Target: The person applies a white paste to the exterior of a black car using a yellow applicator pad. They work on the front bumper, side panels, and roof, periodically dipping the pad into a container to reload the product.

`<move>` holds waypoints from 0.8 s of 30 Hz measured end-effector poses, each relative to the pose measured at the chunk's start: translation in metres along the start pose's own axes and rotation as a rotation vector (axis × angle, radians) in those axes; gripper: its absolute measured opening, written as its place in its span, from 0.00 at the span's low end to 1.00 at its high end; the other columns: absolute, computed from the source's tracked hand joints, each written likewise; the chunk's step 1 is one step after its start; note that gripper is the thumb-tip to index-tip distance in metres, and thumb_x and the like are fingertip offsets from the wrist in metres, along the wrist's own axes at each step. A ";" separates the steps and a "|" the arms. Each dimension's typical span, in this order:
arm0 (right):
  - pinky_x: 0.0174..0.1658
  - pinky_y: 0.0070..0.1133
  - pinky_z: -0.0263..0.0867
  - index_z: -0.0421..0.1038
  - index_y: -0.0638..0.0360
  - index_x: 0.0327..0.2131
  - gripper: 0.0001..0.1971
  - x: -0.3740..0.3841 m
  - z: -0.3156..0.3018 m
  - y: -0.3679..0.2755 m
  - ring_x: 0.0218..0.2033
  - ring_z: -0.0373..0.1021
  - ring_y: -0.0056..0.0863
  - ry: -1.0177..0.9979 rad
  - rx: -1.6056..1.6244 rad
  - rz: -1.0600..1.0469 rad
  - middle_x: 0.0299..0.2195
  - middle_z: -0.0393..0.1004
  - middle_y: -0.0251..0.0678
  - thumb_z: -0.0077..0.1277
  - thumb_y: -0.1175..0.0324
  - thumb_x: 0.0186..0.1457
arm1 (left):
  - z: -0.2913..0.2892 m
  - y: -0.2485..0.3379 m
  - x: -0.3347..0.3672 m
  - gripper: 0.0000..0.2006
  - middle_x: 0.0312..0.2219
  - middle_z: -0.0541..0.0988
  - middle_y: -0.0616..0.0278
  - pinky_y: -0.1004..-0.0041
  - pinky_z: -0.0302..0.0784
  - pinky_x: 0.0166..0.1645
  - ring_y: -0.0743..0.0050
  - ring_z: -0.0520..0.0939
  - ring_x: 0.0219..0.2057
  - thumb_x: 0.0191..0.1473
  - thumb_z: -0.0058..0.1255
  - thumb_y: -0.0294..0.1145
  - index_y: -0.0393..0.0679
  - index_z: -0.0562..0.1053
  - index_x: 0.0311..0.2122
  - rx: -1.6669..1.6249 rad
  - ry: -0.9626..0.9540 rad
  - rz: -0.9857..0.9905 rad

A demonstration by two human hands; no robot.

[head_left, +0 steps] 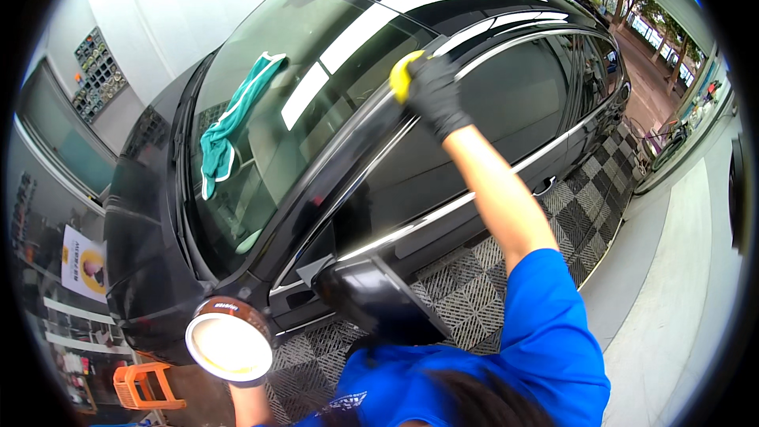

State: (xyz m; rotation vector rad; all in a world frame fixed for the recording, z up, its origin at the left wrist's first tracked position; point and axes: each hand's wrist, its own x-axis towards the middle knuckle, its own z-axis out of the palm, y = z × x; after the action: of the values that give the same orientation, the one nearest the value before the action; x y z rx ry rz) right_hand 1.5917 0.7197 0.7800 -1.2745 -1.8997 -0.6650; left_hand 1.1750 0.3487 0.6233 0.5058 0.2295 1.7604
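Note:
My right hand (436,96), in a black glove, is closed on a round yellow applicator pad (402,77). The pad rests against the black car (371,128) at the pillar between windshield and side window, near the roof edge. At the lower left, my left hand (250,383) is mostly hidden under a round tub (229,346) that it holds up. The tub has a brown wall, a white rim and pale contents. Across the windshield lies a crumpled teal cloth (237,122) with white edging.
The car's side mirror (379,299) juts out just in front of my body. An orange plastic stool (147,386) stands at the lower left, by shelves. Black and grey grid tiles (581,217) cover the floor beside the car. Trees show through the opening at the upper right.

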 end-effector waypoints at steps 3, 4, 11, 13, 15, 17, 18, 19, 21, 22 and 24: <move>0.34 0.36 0.64 0.74 0.58 0.28 0.09 0.027 -0.005 0.094 0.29 0.69 0.41 0.145 -0.156 0.215 0.28 0.74 0.43 0.46 0.65 0.49 | 0.011 -0.021 0.029 0.26 0.52 0.71 0.54 0.58 0.68 0.57 0.55 0.73 0.53 0.54 0.49 0.49 0.47 0.68 0.55 -0.188 -0.010 -0.045; 0.32 0.37 0.64 0.74 0.57 0.26 0.08 0.029 0.001 0.065 0.29 0.69 0.43 0.169 -0.221 0.193 0.28 0.73 0.45 0.50 0.65 0.42 | 0.032 -0.031 0.042 0.26 0.52 0.71 0.54 0.59 0.69 0.57 0.55 0.73 0.52 0.53 0.52 0.47 0.45 0.68 0.55 -0.337 -0.009 -0.061; 0.36 0.35 0.65 0.74 0.57 0.26 0.07 0.035 0.005 0.079 0.30 0.71 0.42 -0.049 0.051 -0.148 0.27 0.73 0.45 0.49 0.67 0.43 | 0.095 -0.111 0.126 0.28 0.55 0.67 0.50 0.59 0.66 0.59 0.52 0.70 0.55 0.58 0.44 0.45 0.40 0.59 0.60 -0.114 0.116 0.079; 0.32 0.33 0.65 0.74 0.58 0.27 0.06 0.060 -0.001 0.193 0.29 0.71 0.42 0.150 0.012 0.070 0.27 0.73 0.46 0.48 0.68 0.45 | 0.088 -0.127 0.126 0.28 0.56 0.67 0.51 0.57 0.65 0.60 0.53 0.69 0.56 0.59 0.39 0.49 0.43 0.60 0.60 -0.059 0.074 0.034; 0.30 0.33 0.64 0.73 0.59 0.28 0.06 0.069 -0.001 0.213 0.29 0.70 0.41 0.187 -0.116 0.206 0.26 0.72 0.45 0.50 0.69 0.45 | 0.119 -0.138 0.126 0.28 0.56 0.67 0.52 0.56 0.65 0.60 0.54 0.70 0.56 0.61 0.35 0.52 0.44 0.61 0.60 0.054 -0.212 0.025; 0.32 0.35 0.63 0.72 0.59 0.29 0.08 0.067 0.008 0.150 0.30 0.70 0.40 0.071 -0.070 0.200 0.26 0.72 0.42 0.52 0.67 0.44 | 0.139 -0.154 0.125 0.27 0.55 0.67 0.51 0.56 0.67 0.59 0.52 0.70 0.56 0.61 0.34 0.52 0.45 0.61 0.59 0.119 -0.149 0.034; 0.35 0.37 0.62 0.72 0.60 0.29 0.10 0.052 0.023 0.116 0.31 0.71 0.39 0.125 0.006 0.104 0.26 0.72 0.42 0.53 0.66 0.43 | 0.151 -0.171 0.128 0.28 0.55 0.67 0.50 0.56 0.67 0.59 0.51 0.70 0.55 0.61 0.34 0.52 0.45 0.61 0.59 0.065 -0.159 0.001; 0.39 0.38 0.61 0.73 0.58 0.28 0.09 0.043 0.014 0.069 0.31 0.71 0.38 0.108 0.110 -0.014 0.27 0.73 0.40 0.53 0.66 0.42 | 0.158 -0.181 0.126 0.28 0.55 0.67 0.50 0.55 0.67 0.59 0.51 0.71 0.55 0.60 0.35 0.53 0.45 0.62 0.59 0.055 -0.091 -0.019; 0.39 0.36 0.63 0.76 0.52 0.27 0.07 0.034 0.007 0.057 0.31 0.70 0.39 0.067 0.251 -0.277 0.28 0.73 0.39 0.52 0.66 0.40 | 0.209 -0.221 0.138 0.28 0.53 0.69 0.50 0.54 0.68 0.58 0.50 0.72 0.53 0.59 0.37 0.54 0.45 0.64 0.57 -0.018 -0.039 -0.129; 0.38 0.35 0.64 0.76 0.53 0.25 0.07 0.039 0.011 0.078 0.31 0.70 0.39 0.057 0.193 -0.238 0.26 0.73 0.39 0.52 0.66 0.41 | 0.238 -0.240 0.146 0.28 0.52 0.70 0.50 0.54 0.68 0.58 0.50 0.72 0.53 0.58 0.39 0.54 0.45 0.65 0.56 -0.047 -0.053 -0.183; 0.35 0.34 0.66 0.76 0.53 0.23 0.06 0.068 0.011 0.139 0.30 0.70 0.40 0.049 0.100 -0.181 0.22 0.72 0.40 0.52 0.65 0.42 | 0.242 -0.252 0.132 0.28 0.51 0.72 0.52 0.55 0.70 0.57 0.51 0.73 0.52 0.56 0.41 0.55 0.46 0.67 0.55 0.064 -0.078 -0.142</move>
State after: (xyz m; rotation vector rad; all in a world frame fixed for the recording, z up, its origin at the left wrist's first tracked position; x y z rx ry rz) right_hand 1.7017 0.8164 0.8311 -1.0234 -1.9980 -0.6781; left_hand 1.4814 0.5121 0.7614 0.5896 0.2611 1.5964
